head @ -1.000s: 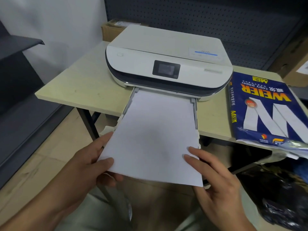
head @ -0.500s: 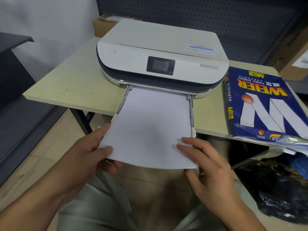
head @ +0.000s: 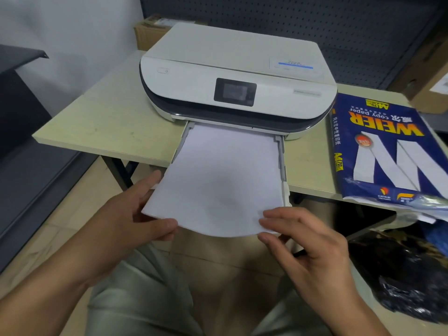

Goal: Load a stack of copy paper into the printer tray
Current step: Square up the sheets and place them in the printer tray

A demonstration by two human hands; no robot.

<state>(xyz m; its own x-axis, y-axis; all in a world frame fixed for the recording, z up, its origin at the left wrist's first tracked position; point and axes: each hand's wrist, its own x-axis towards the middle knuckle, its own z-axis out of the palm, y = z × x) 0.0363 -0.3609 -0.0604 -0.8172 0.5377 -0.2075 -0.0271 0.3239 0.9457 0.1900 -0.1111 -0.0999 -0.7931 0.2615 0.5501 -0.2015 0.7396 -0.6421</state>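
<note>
A white printer [head: 232, 76] stands on a pale wooden table [head: 101, 122]. Its grey paper tray [head: 281, 161] sticks out over the table's front edge. A thin white stack of copy paper [head: 223, 180] lies in the tray, its far end under the printer and its near edge sagging in a curve past the tray. My left hand [head: 131, 219] pinches the paper's near left corner, thumb on top. My right hand [head: 308, 241] holds the near right corner, fingers spread over and under it.
A blue opened ream wrapper marked "copy paper" [head: 388, 151] lies on the table right of the printer. Cardboard boxes [head: 429, 76] stand at the back. A black plastic bag [head: 407, 282] sits on the floor at right, and a dark shelf unit [head: 21, 122] stands at left.
The paper has slid further into the tray toward the printer, and both hands have moved forward with it. Its near edge now bows downward.
</note>
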